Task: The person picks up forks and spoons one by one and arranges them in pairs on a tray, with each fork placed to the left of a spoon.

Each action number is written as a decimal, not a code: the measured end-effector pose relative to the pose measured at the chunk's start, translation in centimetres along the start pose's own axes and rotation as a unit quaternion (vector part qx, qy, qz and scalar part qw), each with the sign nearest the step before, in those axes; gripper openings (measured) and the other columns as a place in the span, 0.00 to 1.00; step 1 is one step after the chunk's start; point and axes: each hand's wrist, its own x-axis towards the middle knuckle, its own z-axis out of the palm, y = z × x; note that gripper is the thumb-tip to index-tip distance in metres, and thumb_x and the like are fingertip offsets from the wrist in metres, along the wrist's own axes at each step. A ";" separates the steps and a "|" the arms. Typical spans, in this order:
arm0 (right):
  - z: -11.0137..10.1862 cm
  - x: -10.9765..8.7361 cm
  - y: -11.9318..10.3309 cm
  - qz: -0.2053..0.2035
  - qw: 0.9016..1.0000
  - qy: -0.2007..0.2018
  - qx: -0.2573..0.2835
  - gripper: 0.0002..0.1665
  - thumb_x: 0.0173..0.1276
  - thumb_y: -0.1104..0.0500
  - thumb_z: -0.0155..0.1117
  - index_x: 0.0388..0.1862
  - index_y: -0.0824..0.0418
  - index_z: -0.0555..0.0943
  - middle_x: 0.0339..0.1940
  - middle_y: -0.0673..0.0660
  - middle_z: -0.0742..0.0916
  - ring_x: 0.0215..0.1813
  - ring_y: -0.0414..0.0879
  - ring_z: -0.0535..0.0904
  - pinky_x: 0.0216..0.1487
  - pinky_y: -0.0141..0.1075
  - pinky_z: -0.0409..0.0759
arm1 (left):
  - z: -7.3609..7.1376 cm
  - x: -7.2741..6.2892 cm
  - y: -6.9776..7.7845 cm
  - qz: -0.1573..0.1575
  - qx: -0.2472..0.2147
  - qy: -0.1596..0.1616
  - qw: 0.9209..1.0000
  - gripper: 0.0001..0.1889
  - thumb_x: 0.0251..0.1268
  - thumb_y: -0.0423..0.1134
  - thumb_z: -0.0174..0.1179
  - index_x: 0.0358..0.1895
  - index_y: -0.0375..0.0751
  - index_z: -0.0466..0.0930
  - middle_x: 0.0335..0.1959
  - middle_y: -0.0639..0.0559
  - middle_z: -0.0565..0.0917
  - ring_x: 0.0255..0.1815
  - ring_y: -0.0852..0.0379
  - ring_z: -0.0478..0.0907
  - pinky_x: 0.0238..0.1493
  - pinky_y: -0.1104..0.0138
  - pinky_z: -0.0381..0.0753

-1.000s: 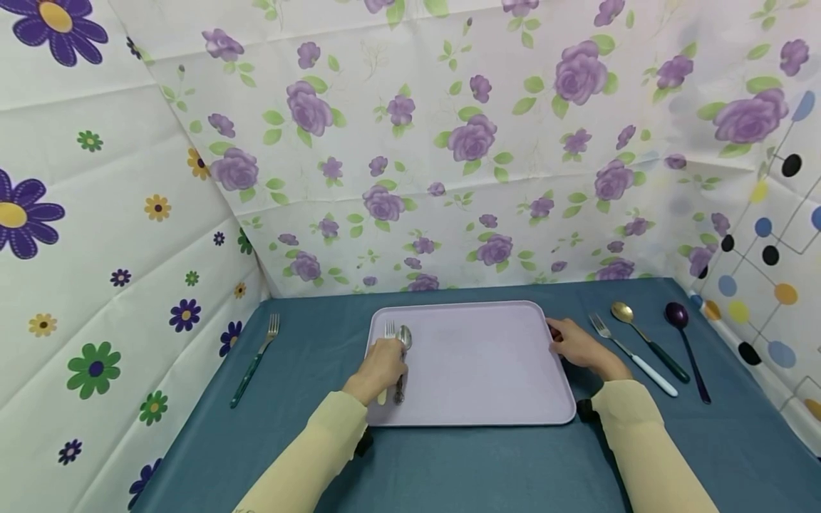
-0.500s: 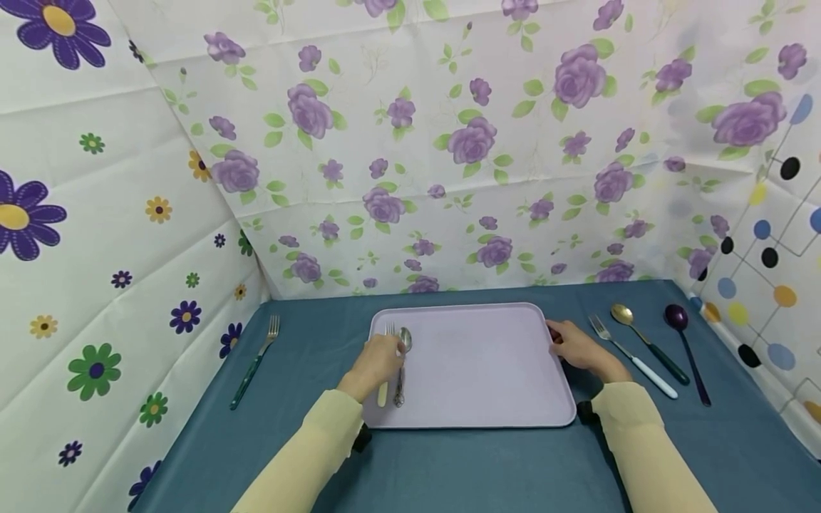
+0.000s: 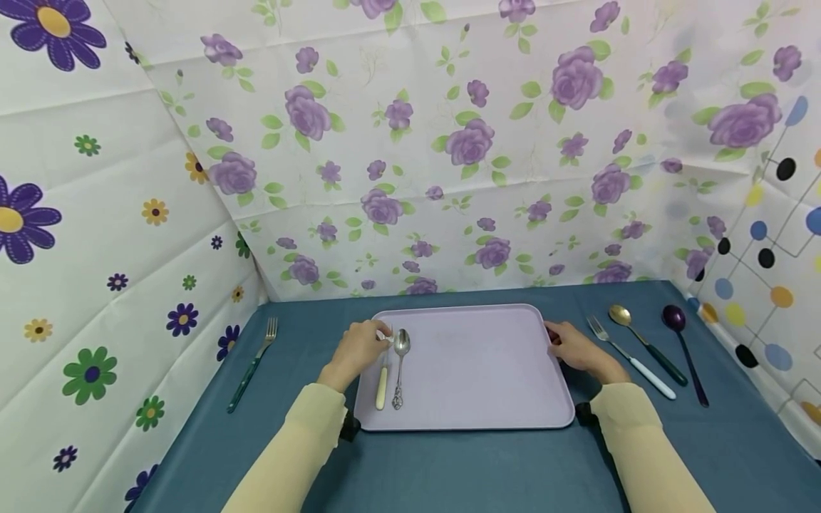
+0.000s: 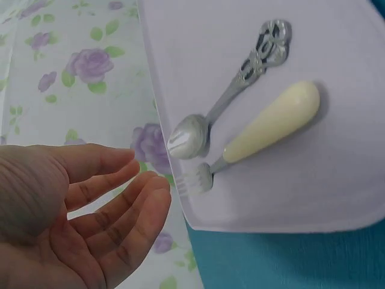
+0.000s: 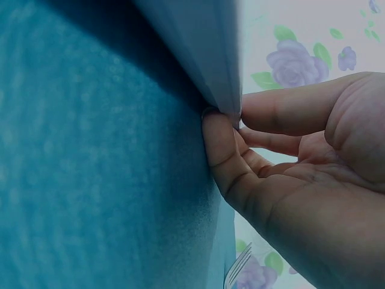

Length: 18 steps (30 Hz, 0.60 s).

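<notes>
A pale lilac tray [image 3: 474, 370] lies on the blue cloth, with a cream-handled fork [image 3: 381, 388] and a silver spoon [image 3: 398, 370] side by side near its left edge. My left hand [image 3: 356, 350] hovers at that edge, close to the fork's tines. In the left wrist view, the fingers of this hand [image 4: 102, 211] are loosely bent, with nothing between them. My right hand [image 3: 577, 347] holds the tray's right edge. The right wrist view has its thumb and forefinger [image 5: 283, 114] pinching the rim of the tray [image 5: 204, 54].
Right of the tray lie a white-handled fork [image 3: 649, 376], a gold spoon with a green handle [image 3: 663, 362] and a dark purple spoon [image 3: 689, 360]. A green-handled fork [image 3: 246, 381] lies far left. Flowered sheets [image 3: 449, 178] hang behind and at both sides.
My left hand has moved left, off the spoon and fork, uncovering the spoon and the fork's handle. My right hand stays at the tray's edge.
</notes>
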 end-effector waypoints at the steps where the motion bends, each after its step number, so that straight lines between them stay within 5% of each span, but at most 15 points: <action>1: 0.0 -0.1 0.0 0.001 1.000 -0.001 -0.001 0.36 0.66 0.75 0.56 0.72 0.87 0.61 0.48 0.73 0.76 0.47 0.60 0.74 0.45 0.48 0.80 | 0.0 0.1 -0.1 -0.002 0.000 0.001 1.000 0.12 0.73 0.36 0.65 0.55 0.39 0.87 0.43 0.42 0.88 0.39 0.47 0.86 0.39 0.53 0.85; 18: 0.0 0.2 0.0 0.031 0.999 -0.010 0.006 0.38 0.67 0.74 0.55 0.75 0.84 0.60 0.52 0.73 0.78 0.49 0.60 0.76 0.50 0.51 0.81 | -0.6 0.4 -1.8 0.007 -0.012 0.044 0.999 0.14 0.75 0.32 0.58 0.59 0.36 0.85 0.35 0.43 0.84 0.21 0.54 0.74 0.23 0.64 0.70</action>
